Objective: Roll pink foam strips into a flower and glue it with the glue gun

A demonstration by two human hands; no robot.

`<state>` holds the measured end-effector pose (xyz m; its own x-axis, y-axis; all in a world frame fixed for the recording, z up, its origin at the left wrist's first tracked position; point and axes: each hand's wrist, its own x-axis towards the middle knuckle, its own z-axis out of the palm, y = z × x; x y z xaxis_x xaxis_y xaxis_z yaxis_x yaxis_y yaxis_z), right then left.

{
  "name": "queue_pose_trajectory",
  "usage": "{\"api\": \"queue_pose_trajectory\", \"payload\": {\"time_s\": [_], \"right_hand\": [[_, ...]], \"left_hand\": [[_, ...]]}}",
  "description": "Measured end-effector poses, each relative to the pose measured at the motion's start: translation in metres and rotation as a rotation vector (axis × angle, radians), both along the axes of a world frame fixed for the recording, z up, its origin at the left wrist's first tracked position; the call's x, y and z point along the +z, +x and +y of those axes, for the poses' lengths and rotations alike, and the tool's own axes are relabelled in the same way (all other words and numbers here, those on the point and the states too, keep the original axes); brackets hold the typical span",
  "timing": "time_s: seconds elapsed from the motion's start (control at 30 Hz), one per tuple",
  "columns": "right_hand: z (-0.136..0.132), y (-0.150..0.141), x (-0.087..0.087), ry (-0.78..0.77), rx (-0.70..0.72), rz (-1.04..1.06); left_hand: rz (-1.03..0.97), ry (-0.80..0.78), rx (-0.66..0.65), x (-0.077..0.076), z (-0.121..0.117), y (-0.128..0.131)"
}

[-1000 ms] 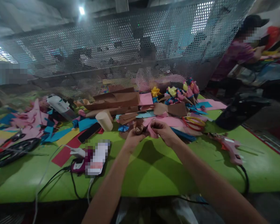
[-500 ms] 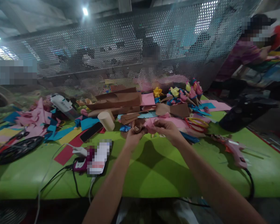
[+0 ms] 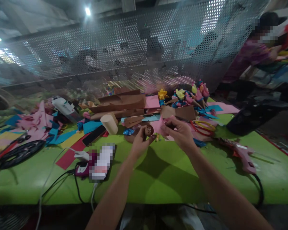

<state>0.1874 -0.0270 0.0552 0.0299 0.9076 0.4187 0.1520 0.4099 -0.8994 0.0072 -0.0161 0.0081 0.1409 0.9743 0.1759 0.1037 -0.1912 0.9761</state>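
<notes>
My left hand (image 3: 140, 143) pinches a small brown paper cone (image 3: 148, 130) between thumb and fingers, its round end turned toward me, just above the green table (image 3: 158, 179). To its right, my right hand (image 3: 180, 131) is closed on a piece of pink paper (image 3: 161, 125). Both hands hover in front of a heap of brown and pink card sheets (image 3: 124, 103).
A pink glue gun (image 3: 242, 156) with a black cord lies at the right. A cardboard roll (image 3: 108, 124), a black phone (image 3: 94, 135), a charger with cables (image 3: 86, 166) and coloured paper scraps (image 3: 38, 124) lie left. Finished paper flowers (image 3: 192, 94) stand behind. Another person (image 3: 252, 54) works far right.
My hands drew slightly apart and moved a little right. The left hand turned the brown cone so its round end faces me; the right hand pulled the pink paper away from it.
</notes>
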Motion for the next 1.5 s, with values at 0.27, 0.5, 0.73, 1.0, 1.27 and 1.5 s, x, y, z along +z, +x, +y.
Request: {"api": "queue_pose_trajectory", "payload": {"time_s": [0.27, 0.5, 0.73, 1.0, 1.27, 1.5], "right_hand": [[-0.011, -0.009, 0.005, -0.005, 0.035, 0.051], [-0.013, -0.013, 0.004, -0.017, 0.021, 0.074], [-0.014, -0.014, 0.0, 0.036, -0.025, 0.037], [-0.014, -0.017, -0.002, 0.165, -0.063, -0.033], [-0.013, -0.017, -0.005, 0.262, -0.112, -0.143], [-0.011, -0.017, -0.01, 0.317, -0.105, -0.187]], "left_hand": [[0.193, 0.247, -0.035, 0.004, -0.004, -0.002], [0.262, 0.307, -0.036, 0.003, -0.005, -0.002], [0.379, 0.378, -0.025, -0.001, -0.004, -0.002], [0.464, 0.454, -0.018, -0.005, -0.004, -0.001], [0.445, 0.4, -0.059, -0.002, -0.006, 0.0], [0.45, 0.377, -0.101, -0.002, -0.005, 0.0]]}}
